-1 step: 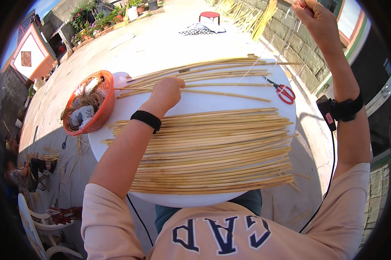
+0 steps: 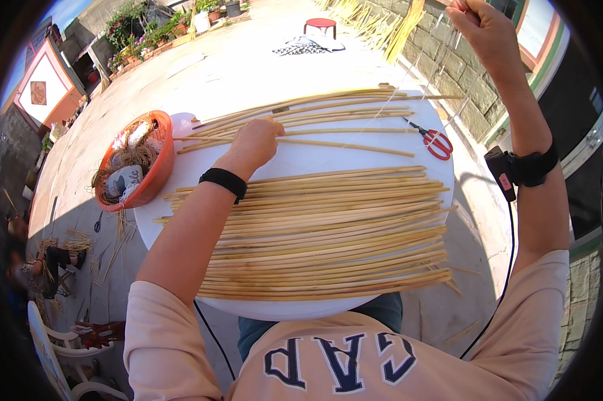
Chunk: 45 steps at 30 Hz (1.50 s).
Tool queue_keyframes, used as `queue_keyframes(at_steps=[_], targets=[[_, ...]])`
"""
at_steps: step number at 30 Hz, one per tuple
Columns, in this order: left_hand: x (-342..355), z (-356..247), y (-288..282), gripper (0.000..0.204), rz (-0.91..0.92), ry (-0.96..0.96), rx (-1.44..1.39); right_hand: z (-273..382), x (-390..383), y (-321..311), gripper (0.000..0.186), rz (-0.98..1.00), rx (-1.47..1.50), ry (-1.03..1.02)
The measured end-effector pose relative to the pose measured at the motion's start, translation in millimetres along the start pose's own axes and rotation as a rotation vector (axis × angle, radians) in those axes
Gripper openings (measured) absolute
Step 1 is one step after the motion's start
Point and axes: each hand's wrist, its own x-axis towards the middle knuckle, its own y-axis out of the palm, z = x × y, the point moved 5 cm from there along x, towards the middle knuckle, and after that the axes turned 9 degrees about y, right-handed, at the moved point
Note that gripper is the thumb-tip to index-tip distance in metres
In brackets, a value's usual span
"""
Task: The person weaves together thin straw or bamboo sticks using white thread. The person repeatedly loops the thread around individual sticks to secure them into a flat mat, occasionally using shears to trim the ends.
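Observation:
My left hand (image 2: 256, 142) is closed low over a few loose straw-coloured stalks (image 2: 348, 146) on the far half of the round white table. Its fingertips face away, so I cannot make out what they grip. Raised high at the far right, my right hand (image 2: 485, 37) pinches thin clear thread (image 2: 437, 30), whose strands slant down toward the table's right side. Nearer me lies a flat row of many stalks (image 2: 328, 227), side by side and running left to right. Red-handled scissors (image 2: 438, 144) rest at the table's right edge, with strands passing close by.
An orange basket (image 2: 159, 175) with tangled fibre and string stands at the left edge of the white table (image 2: 301, 309). Beyond are a red stool (image 2: 320, 24) and stalks leaning on a stone wall (image 2: 442, 57). A white chair (image 2: 67, 344) and a seated person (image 2: 47, 267) are at left.

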Motion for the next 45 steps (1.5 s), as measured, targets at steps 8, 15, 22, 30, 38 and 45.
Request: queue_keyframes(at_steps=[8, 15, 22, 30, 38, 45], targets=[[20, 5, 32, 0.019, -0.042, 0.079, 0.055, 1, -20, -8, 0.014, -0.124, -0.039, -0.054], [23, 13, 37, 0.007, -0.039, 0.031, 0.088, -13, -24, -12, 0.008, 0.048, 0.041, 0.095], [27, -10, 17, 0.008, -0.238, 0.135, 0.023, -47, -24, -2, 0.012, 0.150, 0.092, 0.035], [45, -61, -20, 0.002, -0.336, 0.162, -0.016, -44, -47, -8, 0.013, 0.101, 0.101, -0.091], [38, -71, -77, 0.003, -0.551, 0.148, 0.116, -32, -68, -4, 0.015, 0.564, 0.143, 0.177], [-1, -101, -99, 0.009, -0.563, 0.135, -0.154, 14, -145, 32, 0.020, 1.006, 0.641, 0.360]])
